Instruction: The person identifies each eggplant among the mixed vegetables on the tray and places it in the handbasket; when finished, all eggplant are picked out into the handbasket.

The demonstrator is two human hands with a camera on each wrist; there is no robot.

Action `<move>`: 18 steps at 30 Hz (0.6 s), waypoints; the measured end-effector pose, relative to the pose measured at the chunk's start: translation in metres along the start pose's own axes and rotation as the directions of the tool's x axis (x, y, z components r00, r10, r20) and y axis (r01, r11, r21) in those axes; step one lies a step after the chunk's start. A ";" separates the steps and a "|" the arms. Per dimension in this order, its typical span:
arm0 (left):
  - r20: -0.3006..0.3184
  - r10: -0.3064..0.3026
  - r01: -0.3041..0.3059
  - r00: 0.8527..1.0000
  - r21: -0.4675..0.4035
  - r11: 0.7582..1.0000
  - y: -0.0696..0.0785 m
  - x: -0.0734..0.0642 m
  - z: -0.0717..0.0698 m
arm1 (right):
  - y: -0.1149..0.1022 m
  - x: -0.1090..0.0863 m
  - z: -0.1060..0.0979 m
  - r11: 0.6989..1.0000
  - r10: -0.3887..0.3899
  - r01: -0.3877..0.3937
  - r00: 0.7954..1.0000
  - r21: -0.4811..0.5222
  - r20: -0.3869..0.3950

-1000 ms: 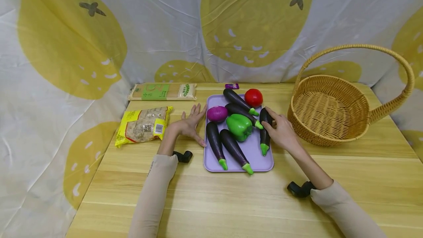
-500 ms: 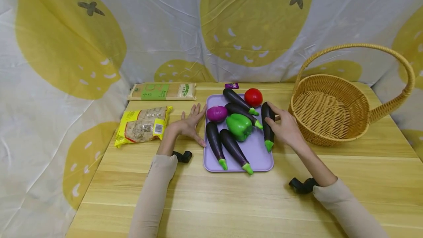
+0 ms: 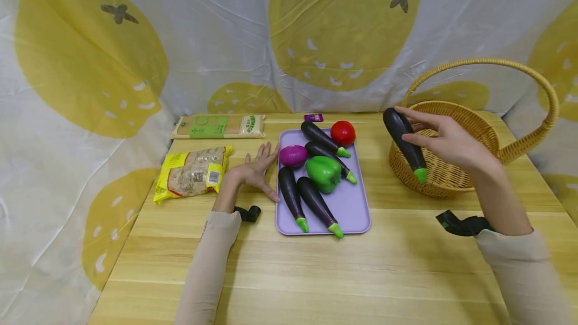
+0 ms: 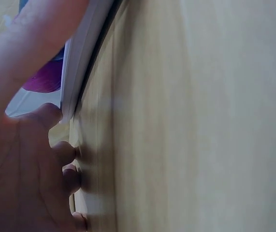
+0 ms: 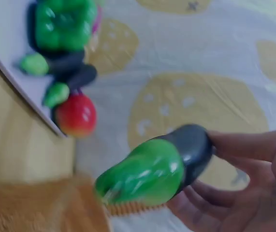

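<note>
Right hand (image 3: 451,142) pinches one dark purple eggplant (image 3: 403,137), thumb one side, fingers the other, green stem end pointing down and toward the person. Eggplant is up in the air by the left side of the wicker basket (image 3: 402,169), overlapping its rim in head view; can't tell if it's past the rim. Left hand (image 3: 254,172) has fingers spread wide, touching the left edge of the lilac tray (image 3: 349,209). Tray holds four more eggplants (image 3: 291,192), green bell pepper (image 3: 323,173), purple onion (image 3: 293,155), plus red tomato (image 3: 343,133) at far right corner. Left of tray: noodle pack (image 3: 219,127) at back, yellow-ended bag (image 3: 194,173) nearer. Small purple packet (image 3: 313,118) just behind tray.
</note>
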State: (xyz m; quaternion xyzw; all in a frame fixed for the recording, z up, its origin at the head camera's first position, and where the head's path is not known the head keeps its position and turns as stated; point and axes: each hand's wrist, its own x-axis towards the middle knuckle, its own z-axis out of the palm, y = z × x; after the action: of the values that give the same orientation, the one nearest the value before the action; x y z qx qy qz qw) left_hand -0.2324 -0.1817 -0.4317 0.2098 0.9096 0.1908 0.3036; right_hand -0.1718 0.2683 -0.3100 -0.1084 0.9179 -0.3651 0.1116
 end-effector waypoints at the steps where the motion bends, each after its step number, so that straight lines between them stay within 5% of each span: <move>1: 0.000 0.000 0.000 1.000 0.000 1.000 0.000 0.000 0.000 | 0.005 0.000 -0.009 1.000 -0.007 0.007 1.000 -0.025 0.025; 8: 0.006 -0.004 0.004 1.000 -0.013 1.000 0.000 -0.001 -0.001 | 0.055 0.014 -0.053 0.989 -0.025 0.052 0.982 -0.141 0.188; 18: 0.012 0.001 -0.001 1.000 0.008 1.000 0.002 -0.001 -0.001 | 0.108 0.046 -0.074 0.989 0.106 -0.077 0.963 -0.124 0.246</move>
State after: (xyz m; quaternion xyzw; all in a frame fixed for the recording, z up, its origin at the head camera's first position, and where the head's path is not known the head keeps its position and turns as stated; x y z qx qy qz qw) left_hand -0.2321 -0.1808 -0.4295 0.2125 0.9085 0.1858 0.3081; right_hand -0.2493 0.3797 -0.3379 -0.1176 0.9195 -0.2900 0.2378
